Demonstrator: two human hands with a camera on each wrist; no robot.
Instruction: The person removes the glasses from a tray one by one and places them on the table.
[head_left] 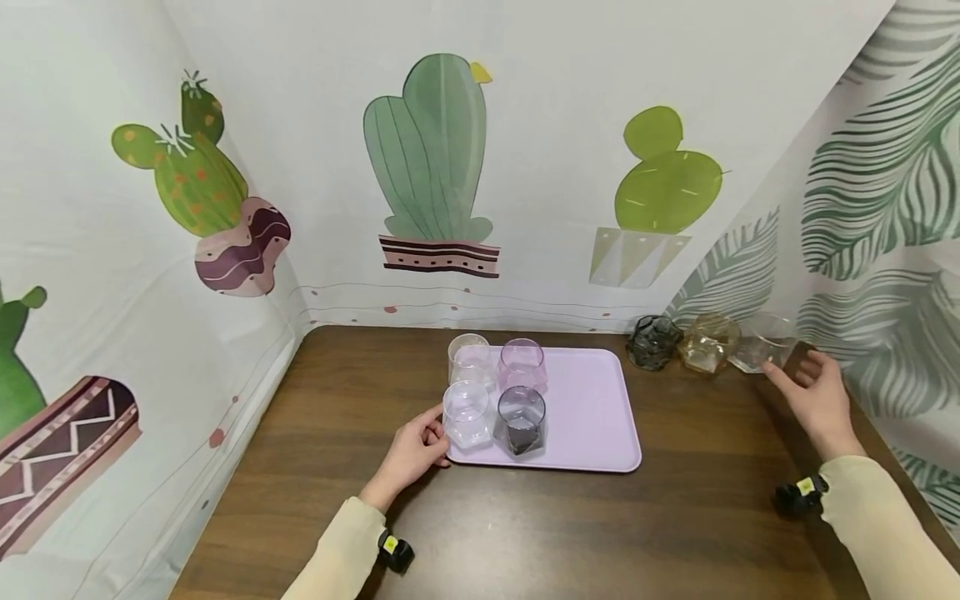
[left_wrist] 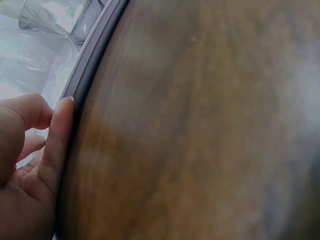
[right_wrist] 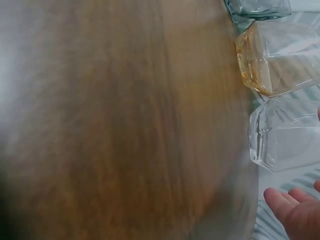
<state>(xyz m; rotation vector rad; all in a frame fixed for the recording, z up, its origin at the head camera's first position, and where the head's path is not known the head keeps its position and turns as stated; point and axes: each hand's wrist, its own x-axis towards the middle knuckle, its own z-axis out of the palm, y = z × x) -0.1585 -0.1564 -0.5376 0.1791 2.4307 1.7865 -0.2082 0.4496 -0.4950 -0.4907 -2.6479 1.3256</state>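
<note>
My left hand point(head_left: 415, 444) holds the left front corner of the lilac tray point(head_left: 588, 408), fingers bent at its rim. Close beside those fingers stands a clear glass point(head_left: 467, 417) on the tray. Next to it is a grey glass point(head_left: 522, 423); behind them are a pale clear glass point(head_left: 461, 360) and a pink glass point(head_left: 522, 362). At the far right, my right hand point(head_left: 819, 400) is spread around another clear glass point(right_wrist: 287, 135). Its thumb overlaps the glass in the head view, while the lower fingers point(right_wrist: 287, 200) stand apart from it in the right wrist view.
Left of the right-hand clear glass, an amber glass point(head_left: 708, 343) and a dark grey glass point(head_left: 654, 342) stand in a row at the back edge of the wooden table point(head_left: 570, 533). A cloth point(head_left: 555, 167) printed with cacti hangs behind; a leaf-patterned cloth point(head_left: 885, 183) borders the right side.
</note>
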